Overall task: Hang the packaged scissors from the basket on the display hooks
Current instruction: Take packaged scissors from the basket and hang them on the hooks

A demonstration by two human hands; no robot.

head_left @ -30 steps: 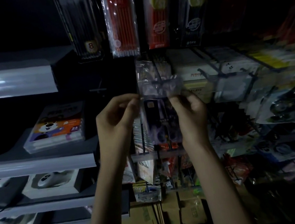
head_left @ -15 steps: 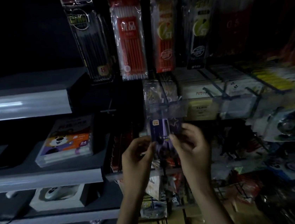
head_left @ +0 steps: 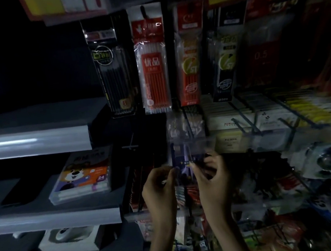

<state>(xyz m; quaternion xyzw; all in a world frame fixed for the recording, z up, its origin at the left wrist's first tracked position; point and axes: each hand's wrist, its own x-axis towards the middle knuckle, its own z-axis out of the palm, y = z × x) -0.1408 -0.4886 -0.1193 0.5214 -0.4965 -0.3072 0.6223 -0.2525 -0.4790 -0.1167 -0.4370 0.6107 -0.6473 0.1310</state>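
Dim shop shelving fills my view, with more of the upper row showing than a second ago. Left hand (head_left: 159, 186) and right hand (head_left: 212, 179) sit lower now, both pinching the packaged scissors (head_left: 183, 164) at centre, just under a clear strip (head_left: 202, 145). I read "优品" on the red pack (head_left: 151, 65), "0.5" on the far-right pack (head_left: 261, 55) and "24" on the left box (head_left: 83, 176).
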